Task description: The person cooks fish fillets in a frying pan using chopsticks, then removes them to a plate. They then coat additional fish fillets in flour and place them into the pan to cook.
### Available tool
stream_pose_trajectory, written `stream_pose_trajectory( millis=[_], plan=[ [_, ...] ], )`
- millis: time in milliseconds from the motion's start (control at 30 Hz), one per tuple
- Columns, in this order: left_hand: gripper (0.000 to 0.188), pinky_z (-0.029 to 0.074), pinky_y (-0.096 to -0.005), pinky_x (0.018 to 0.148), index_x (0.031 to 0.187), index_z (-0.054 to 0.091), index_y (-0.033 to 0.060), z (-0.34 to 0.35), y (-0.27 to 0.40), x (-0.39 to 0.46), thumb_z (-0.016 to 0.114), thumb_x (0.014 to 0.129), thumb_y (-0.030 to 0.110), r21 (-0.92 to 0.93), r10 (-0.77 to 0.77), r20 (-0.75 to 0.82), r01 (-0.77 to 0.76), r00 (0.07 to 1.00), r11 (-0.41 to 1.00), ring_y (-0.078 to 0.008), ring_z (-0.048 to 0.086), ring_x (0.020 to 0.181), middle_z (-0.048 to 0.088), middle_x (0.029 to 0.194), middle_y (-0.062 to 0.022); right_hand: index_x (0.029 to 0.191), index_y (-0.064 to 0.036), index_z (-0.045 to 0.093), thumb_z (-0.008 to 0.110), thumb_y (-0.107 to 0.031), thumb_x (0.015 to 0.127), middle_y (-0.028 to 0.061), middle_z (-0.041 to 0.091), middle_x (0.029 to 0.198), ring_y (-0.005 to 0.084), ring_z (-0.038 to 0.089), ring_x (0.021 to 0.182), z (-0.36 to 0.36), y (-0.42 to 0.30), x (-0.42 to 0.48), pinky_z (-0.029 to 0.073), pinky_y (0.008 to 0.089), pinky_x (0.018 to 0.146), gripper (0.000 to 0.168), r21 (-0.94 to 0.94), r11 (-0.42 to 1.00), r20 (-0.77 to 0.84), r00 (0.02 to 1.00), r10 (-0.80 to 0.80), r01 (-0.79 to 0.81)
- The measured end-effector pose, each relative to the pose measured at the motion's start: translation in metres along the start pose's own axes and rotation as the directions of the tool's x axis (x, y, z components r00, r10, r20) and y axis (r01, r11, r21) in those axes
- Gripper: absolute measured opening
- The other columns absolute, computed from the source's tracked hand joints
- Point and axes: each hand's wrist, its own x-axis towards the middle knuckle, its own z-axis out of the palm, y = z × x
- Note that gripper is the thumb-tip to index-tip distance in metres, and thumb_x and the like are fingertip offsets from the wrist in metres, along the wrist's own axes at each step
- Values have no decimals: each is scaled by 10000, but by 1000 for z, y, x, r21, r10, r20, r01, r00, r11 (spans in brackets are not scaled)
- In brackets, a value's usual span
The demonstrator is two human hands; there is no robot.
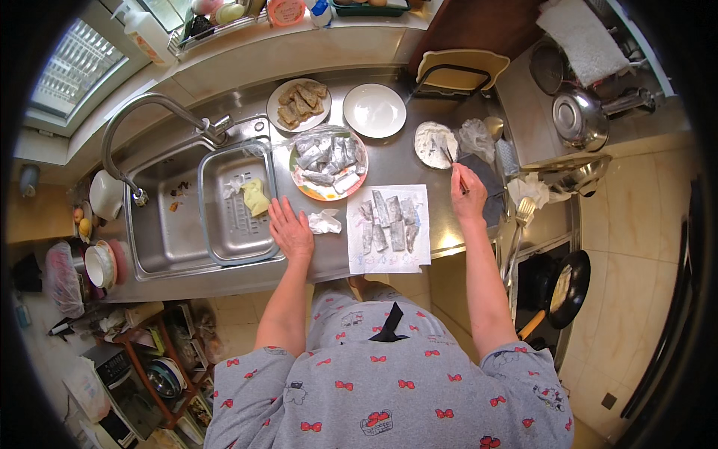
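Observation:
My right hand [469,188] grips a pair of dark chopsticks [449,157], their tips in a bowl of white flour [435,140]. A greyish piece, perhaps fish, lies in the flour by the tips. Spread flat, my left hand [290,230] rests at the right edge of the sink, beside a crumpled tissue [324,222]. Between my hands, several silvery fish pieces [396,236] lie in two rows on a white paper towel [418,247]. Behind them, more raw fish pieces [331,151] fill a patterned plate [314,193], partly under clear plastic film.
Browned fried pieces [303,104] sit on a white plate [275,106], with a bare white plate [374,110] beside it. Left are the steel sink [168,224], faucet [162,104] and glass-rimmed basin [241,261] holding a yellow cloth [255,197]. A frying pan [575,286] is at right.

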Motion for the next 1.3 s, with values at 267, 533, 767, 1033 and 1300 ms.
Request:
stream_pose_trajectory(
  millis=[267, 533, 767, 1033, 1300],
  plan=[
    [584, 265, -468, 1146, 1520, 340, 109, 0, 0, 0, 508, 993, 296, -42, -8, -3, 8, 1000, 999, -303, 271, 1472, 302, 1596, -119, 1086, 25, 683, 543, -177, 1012, 55, 707, 923, 135, 693, 861, -2, 18, 3, 532, 269, 791, 256, 458, 858, 53, 971, 235, -232],
    [583, 251, -467, 1152, 1528, 323, 111, -2, 1, 1, 494, 1004, 301, -51, -2, 9, 2, 1000, 999, -296, 260, 1479, 293, 1600, -116, 1090, 45, 675, 525, -163, 1020, 61, 703, 923, 140, 687, 872, -1, 13, -2, 529, 265, 815, 265, 488, 832, 50, 959, 277, -266],
    [622, 272, -459, 1143, 1522, 334, 99, 4, -3, -1, 540, 974, 308, -9, -5, -1, 5, 1000, 1000, -301, 266, 1476, 297, 1600, -126, 1160, 14, 667, 469, -273, 1051, 113, 734, 1007, 131, 695, 894, -56, -11, -22, 421, 193, 539, 366, 559, 749, 138, 931, 338, -355],
    [634, 257, -459, 1153, 1532, 317, 96, 4, -3, -1, 523, 978, 326, -14, -13, 20, 13, 1000, 1000, -290, 257, 1481, 286, 1608, -121, 1133, 33, 675, 447, -286, 1052, 98, 737, 951, 101, 685, 820, -84, -40, -121, 398, 182, 471, 400, 481, 615, 562, 758, 331, -625],
    [661, 239, -458, 1164, 1544, 289, 91, 5, -6, 0, 511, 977, 348, -6, -23, 31, 23, 999, 1000, -287, 239, 1487, 271, 1614, -120, 1090, 53, 686, 513, -192, 1039, 91, 707, 931, 142, 658, 869, -85, -76, -110, 515, 285, 820, 304, 450, 727, 525, 812, 255, -519]
  ],
)
